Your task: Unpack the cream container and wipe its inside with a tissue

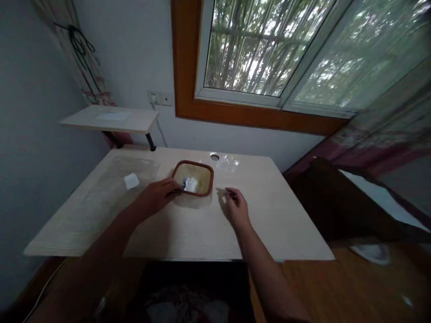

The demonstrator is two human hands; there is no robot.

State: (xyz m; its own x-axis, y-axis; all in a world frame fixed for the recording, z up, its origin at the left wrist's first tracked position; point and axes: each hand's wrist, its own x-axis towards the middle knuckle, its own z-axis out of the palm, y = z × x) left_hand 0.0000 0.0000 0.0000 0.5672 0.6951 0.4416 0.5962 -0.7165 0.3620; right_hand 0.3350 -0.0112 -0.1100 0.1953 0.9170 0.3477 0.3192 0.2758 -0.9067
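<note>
Brown along the edge of a basket (pixel 201 172), mid-frame, longer side to side. Touches the left hand (pixel 164 188) at the lower left edge; cannot tell if clamped on. Lies left of the right hand (pixel 237 204), farther off, fingers curled; cannot tell if holding anything. See no big thing between. Inside, crumpled white stuff (pixel 191 184); frame left, on the desk (pixel 279 215), a white square (pixel 131 181).

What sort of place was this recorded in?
Probably a room in a home, perhaps a study or bedroom: a pale desk with a raised shelf, a brown-framed window and a tied-back curtain.
</note>
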